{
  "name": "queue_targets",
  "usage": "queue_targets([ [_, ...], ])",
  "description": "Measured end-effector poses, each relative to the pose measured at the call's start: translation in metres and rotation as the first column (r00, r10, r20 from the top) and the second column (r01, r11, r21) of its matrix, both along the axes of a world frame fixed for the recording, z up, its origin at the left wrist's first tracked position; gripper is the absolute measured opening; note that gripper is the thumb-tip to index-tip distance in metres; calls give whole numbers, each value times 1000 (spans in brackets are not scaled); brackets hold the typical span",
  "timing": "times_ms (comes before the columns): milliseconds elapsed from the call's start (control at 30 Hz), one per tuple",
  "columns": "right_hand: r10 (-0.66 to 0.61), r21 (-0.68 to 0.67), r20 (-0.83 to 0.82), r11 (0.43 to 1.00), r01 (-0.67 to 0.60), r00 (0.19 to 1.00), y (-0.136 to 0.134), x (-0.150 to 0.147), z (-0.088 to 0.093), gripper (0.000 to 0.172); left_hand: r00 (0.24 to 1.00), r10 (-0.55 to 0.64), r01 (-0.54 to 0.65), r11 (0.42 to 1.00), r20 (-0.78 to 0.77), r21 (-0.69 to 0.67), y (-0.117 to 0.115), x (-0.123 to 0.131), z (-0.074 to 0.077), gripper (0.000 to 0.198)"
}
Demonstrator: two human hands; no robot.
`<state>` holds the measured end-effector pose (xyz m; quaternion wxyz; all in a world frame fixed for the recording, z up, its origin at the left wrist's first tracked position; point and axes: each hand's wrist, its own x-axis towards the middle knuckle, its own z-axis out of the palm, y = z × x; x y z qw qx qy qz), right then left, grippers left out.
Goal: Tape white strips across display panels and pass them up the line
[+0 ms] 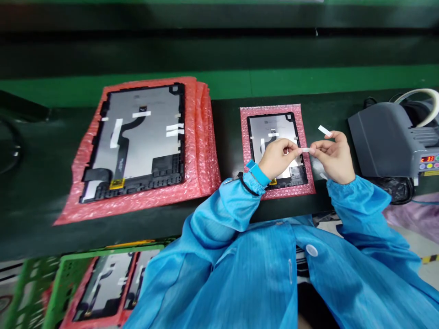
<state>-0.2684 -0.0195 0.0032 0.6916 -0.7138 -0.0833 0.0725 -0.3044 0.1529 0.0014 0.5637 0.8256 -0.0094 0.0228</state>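
Observation:
A tablet screen panel (286, 128) lies back side up on pink bubble wrap (244, 132). Above its right half, my left hand (279, 156) pinches one end of a short white tape strip (306, 150). The strip's other end is between the fingertips of my right hand (334, 157), just past the panel's right edge. A second white strip (324, 131) sticks out from my right fingers. White tape pieces show on the panel's upper and left parts. My left hand and wrist hide its lower middle.
A larger-looking panel (147, 141) tops a stack of pink bubble wrap (202, 146) at the left. A grey tape dispenser (384, 137) stands at the right. Below the bench (20, 205), green crates (65, 278) hold more panels.

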Motion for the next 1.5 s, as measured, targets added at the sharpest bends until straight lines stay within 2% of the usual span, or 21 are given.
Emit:
queue_targets([
  [233,1,-30,-20,1000,-1,1000,-4,22,-13,59,996,83,-84,996,23,42,-1,12,-13,18],
  [367,39,-17,-3,999,-39,999,-2,20,-14,62,997,80,-80,996,6,38,-3,13,-13,17],
  [467,11,-24,-4,1000,-11,1000,1,20,-14,63,997,80,-79,995,-17,62,-3,13,-12,17],
  [600,-25,-62,-55,998,22,998,2,24,-22,62,996,84,-81,977,-7,196,-2,14,-17,16],
  [767,-32,-174,-47,984,23,998,1,27,-38,62,994,107,-94,929,-17,359,-5,15,-24,17],
  [867,-17,-227,-15,974,13,1000,1,29,-42,61,989,136,-102,905,-55,413,-8,17,-21,16],
  [1067,35,-348,35,937,-20,999,0,31,-42,61,972,136,-18,856,-192,516,-11,16,-8,14],
  [1500,65,-454,-35,888,-74,997,4,36,-32,54,968,111,30,841,-226,541,-12,17,-5,18],
])
